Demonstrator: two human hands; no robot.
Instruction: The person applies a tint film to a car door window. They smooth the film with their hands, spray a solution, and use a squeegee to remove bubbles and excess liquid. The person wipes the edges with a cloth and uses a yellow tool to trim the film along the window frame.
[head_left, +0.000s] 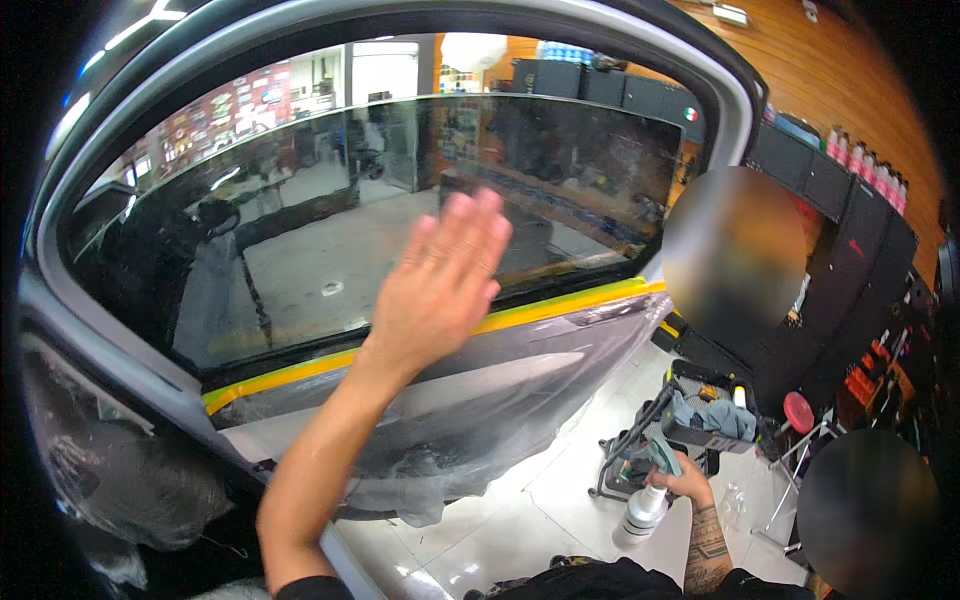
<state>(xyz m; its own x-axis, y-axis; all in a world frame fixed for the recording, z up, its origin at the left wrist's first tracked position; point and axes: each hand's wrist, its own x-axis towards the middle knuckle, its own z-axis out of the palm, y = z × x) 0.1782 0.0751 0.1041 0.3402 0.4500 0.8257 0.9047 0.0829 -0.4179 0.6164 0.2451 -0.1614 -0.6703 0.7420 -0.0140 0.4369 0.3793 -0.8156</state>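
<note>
My left hand (440,275) is raised in front of a car door's dark, tinted window glass (330,260). Its fingers are straight and close together, and nothing is in it. Whether the palm touches the glass I cannot tell; the fingertips are slightly blurred. Lower right, my right hand (685,480) grips the trigger head of a white spray bottle (643,515), held upright at hip height. Yellow masking tape (300,372) runs along the window's lower edge, with clear plastic sheeting (470,430) draped over the door panel beneath it. The glass's top edge sits below the upper frame.
The grey door frame (200,35) curves around the window. Right of the door stands a wheeled cart (640,445) with grey cloths (712,418) in its top tray. Beyond are a red round stool (798,411), dark cabinets (860,240) and several pink bottles (868,165). White tiles (470,540) cover the floor.
</note>
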